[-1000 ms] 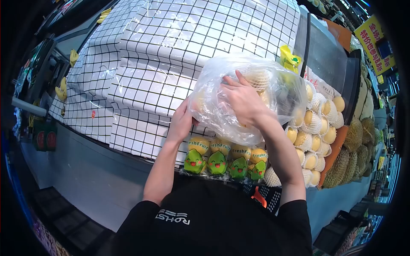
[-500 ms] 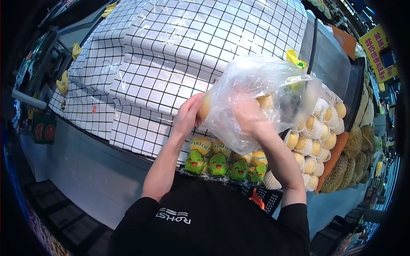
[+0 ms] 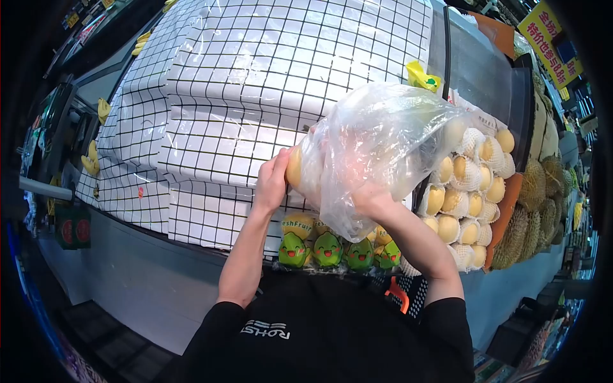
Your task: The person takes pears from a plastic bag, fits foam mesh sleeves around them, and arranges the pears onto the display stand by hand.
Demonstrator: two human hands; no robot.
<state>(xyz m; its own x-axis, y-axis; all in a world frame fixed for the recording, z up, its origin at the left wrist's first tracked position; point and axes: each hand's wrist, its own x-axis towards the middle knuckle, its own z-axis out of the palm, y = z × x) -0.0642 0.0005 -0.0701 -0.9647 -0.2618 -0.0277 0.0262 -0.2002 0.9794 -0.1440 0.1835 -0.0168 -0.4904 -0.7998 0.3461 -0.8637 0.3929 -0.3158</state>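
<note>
My left hand [image 3: 272, 182] is closed round a yellow fruit [image 3: 293, 167], with its fingertips pressed against the fruit's near side. The fruit's right side meets a clear plastic bag [image 3: 389, 140], which bulges over the table. My right hand [image 3: 367, 191] reaches into the bag and shows only dimly through the crinkled film, so its fingers cannot be made out. Below the bag lie several packed yellow fruits [image 3: 297, 225] in printed wrappers with green smiling cartoon figures [image 3: 327, 249].
A black-and-white checked cloth [image 3: 236, 70] covers the large stand. Yellow fruits in white foam nets [image 3: 469, 204] are piled at the right, with durians [image 3: 527, 217] beyond. A yellow scrap of plastic [image 3: 421, 76] lies near the back edge. An orange-handled item [image 3: 398, 293] is near my body.
The left hand and the fruit in it have shifted slightly left and down relative to the bag. The yellow fruit seen inside the bag is now hidden. The view has turned a little.
</note>
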